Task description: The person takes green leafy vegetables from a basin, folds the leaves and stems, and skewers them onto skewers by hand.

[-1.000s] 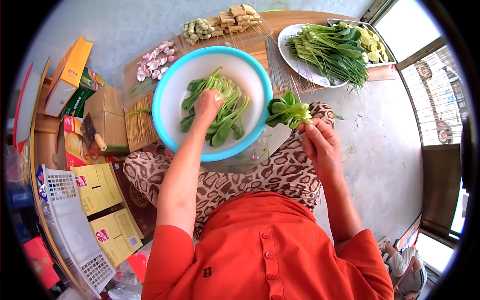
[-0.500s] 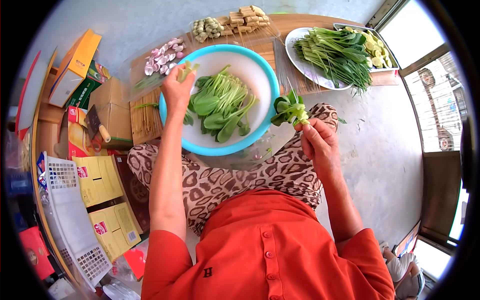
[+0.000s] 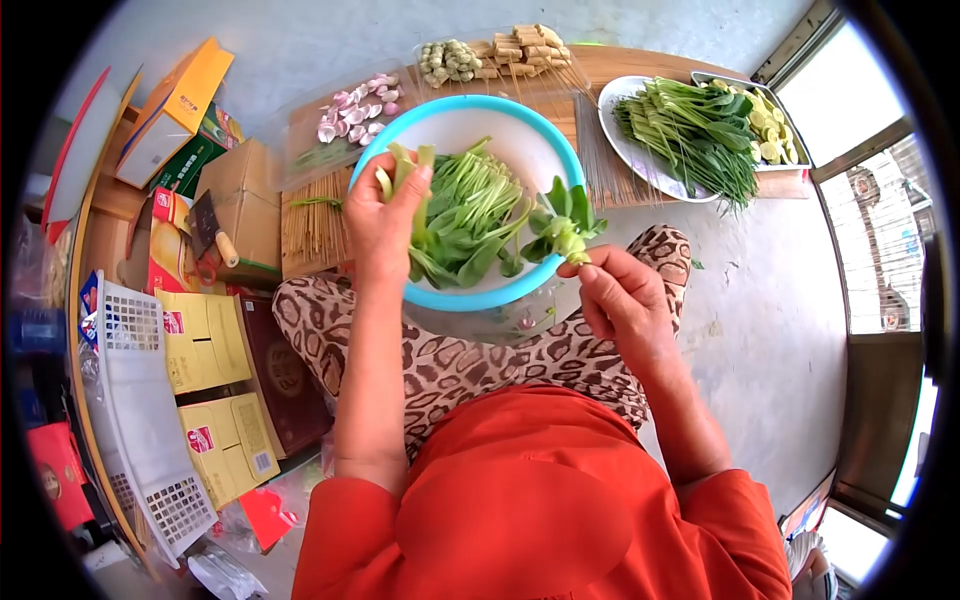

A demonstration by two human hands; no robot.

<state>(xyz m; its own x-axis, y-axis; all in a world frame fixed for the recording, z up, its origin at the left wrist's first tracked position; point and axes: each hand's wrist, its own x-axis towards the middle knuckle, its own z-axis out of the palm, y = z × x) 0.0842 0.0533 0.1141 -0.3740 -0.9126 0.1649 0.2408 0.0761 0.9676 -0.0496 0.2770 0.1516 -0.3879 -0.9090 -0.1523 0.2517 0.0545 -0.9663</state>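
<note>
My left hand (image 3: 382,212) is closed around pale green leafy-vegetable stalks (image 3: 424,172) at the left side of a white basin with a blue rim (image 3: 556,140). Inside the basin lies a heap of leafy greens (image 3: 475,205), stems pointing away from me. My right hand (image 3: 628,300) pinches the pale stem end of a small bunch of leafy greens (image 3: 563,228), whose dark leaves reach over the basin's right rim. Whether a skewer runs through that bunch, I cannot make out.
Behind the basin, a wooden board (image 3: 625,66) bears brown rolls (image 3: 530,48) and purple-white onion pieces (image 3: 355,112). Bare skewers (image 3: 312,230) lie at left. An oval plate of greens (image 3: 690,135) and a tray of yellow-green slices (image 3: 772,130) stand right. A cleaver (image 3: 212,230) leans against boxes.
My left hand has moved right and slightly nearer, over the basin's left side. The bunch in my right hand has shifted left, onto the basin's rim. The view has shifted slightly.
</note>
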